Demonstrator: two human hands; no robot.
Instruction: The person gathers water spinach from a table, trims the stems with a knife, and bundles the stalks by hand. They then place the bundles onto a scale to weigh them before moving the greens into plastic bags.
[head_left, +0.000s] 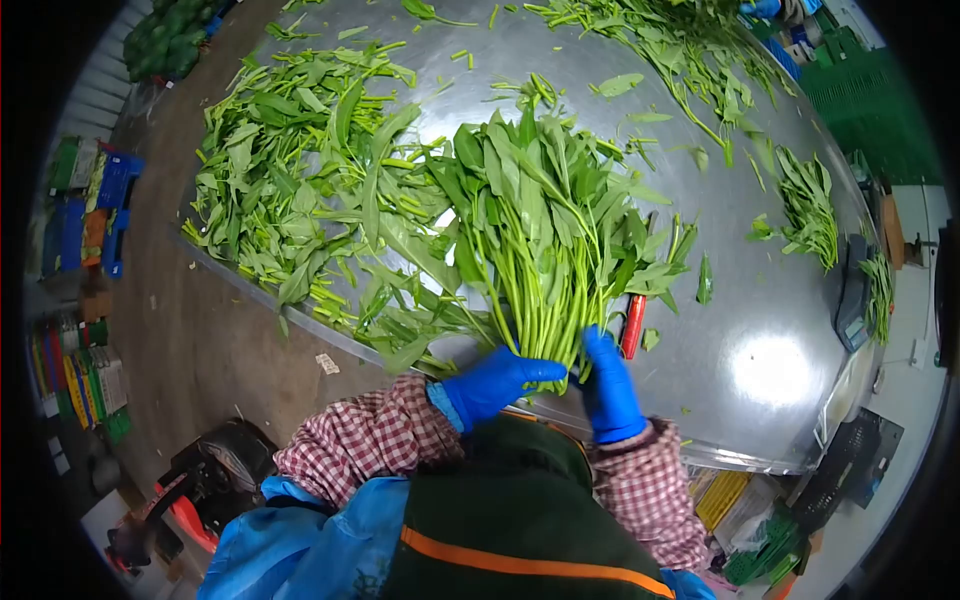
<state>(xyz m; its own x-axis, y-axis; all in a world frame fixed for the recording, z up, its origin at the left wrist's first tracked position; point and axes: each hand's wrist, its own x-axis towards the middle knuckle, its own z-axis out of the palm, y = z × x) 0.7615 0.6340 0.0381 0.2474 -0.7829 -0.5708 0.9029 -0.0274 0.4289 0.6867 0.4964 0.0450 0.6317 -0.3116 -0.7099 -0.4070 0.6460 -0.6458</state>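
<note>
Both my hands wear blue gloves and red-checked sleeves. My left hand (pixel 492 385) is closed around the cut stem ends of a bunch of leafy green vegetable (pixel 545 215) that lies on a shiny metal table (pixel 760 300), leaves pointing away from me. My right hand (pixel 608 385) presses flat against the right side of the same stems, fingers pointing up. A red-handled tool (pixel 633 325) lies on the table just right of my right hand, partly under the leaves.
A large loose pile of the same greens (pixel 300 190) covers the table's left part. More greens (pixel 680 50) lie at the far side and smaller bunches (pixel 810 205) at the right. Coloured crates (pixel 95 215) stand on the floor at left, green crates (pixel 865 95) at far right.
</note>
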